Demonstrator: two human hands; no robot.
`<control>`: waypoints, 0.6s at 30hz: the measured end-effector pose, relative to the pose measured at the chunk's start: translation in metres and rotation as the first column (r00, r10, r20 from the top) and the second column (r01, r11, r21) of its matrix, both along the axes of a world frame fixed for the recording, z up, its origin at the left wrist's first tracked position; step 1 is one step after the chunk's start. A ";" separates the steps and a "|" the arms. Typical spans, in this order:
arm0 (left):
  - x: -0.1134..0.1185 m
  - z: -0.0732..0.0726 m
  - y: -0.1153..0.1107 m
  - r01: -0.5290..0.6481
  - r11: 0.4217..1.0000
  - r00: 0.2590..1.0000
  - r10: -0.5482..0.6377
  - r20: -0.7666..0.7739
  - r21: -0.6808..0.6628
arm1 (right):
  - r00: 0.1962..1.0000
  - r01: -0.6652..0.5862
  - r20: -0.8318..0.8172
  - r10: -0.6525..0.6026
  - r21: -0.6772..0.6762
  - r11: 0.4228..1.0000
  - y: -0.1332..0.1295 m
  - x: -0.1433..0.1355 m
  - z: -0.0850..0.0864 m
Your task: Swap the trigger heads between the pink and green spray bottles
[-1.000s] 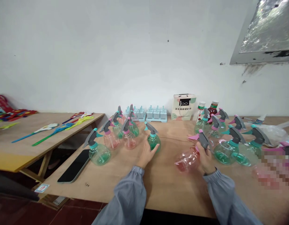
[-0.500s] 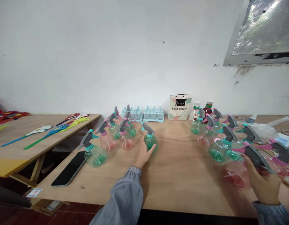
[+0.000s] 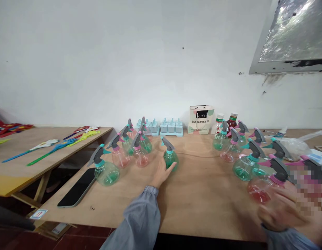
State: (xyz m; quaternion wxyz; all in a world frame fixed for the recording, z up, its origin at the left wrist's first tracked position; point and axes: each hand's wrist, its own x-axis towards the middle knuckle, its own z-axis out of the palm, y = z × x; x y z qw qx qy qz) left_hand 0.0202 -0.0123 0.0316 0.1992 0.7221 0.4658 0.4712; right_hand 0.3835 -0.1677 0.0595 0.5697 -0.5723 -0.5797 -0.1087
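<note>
My left hand (image 3: 162,173) is wrapped round the lower side of a green spray bottle (image 3: 170,158) with a grey and teal trigger head. Its thumb lies along the front, while the other fingers are partly hidden at the far side. The bottle stands upright on the table. Smeared by motion, my right hand (image 3: 279,211) is low at the right, in front of a pink spray bottle (image 3: 261,189) with a grey and pink head. Whether it touches that bottle is unclear. Just behind stands another green spray bottle (image 3: 244,168).
More green and pink spray bottles stand at left, such as one green bottle (image 3: 107,172) beside a phone (image 3: 77,187). Ice-pop moulds (image 3: 171,127), a paper bag (image 3: 201,119) and a dark red bottle (image 3: 232,121) line the wall. A second table (image 3: 20,166) holds colourful hand-shaped sticks.
My right hand has come off the pink bottle's head and dropped down and left. My left hand and the green bottle have shifted slightly to the right.
</note>
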 end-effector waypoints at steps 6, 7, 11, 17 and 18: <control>0.012 0.007 -0.016 0.322 0.943 0.938 -0.330 -0.110 -0.086 | 0.911 -0.398 0.078 0.404 -0.076 0.914 0.080 -0.118 0.004; 0.012 0.008 -0.017 0.374 0.923 0.913 -0.383 -0.142 -0.086 | 0.888 -0.454 0.017 0.459 -0.123 0.882 0.096 -0.134 0.006; 0.001 0.009 -0.016 0.385 0.920 0.902 -0.360 -0.237 0.067 | 0.725 -0.685 -0.104 0.680 -0.199 0.700 0.139 -0.172 0.019; -0.036 0.011 -0.005 -0.264 0.803 0.964 0.232 0.127 0.534 | 0.597 -0.794 -0.145 0.789 -0.246 0.556 0.145 -0.180 0.029; -0.041 0.014 -0.003 -0.379 0.738 0.925 0.311 0.216 0.558 | 0.617 -0.780 -0.156 0.772 -0.254 0.572 0.145 -0.179 0.029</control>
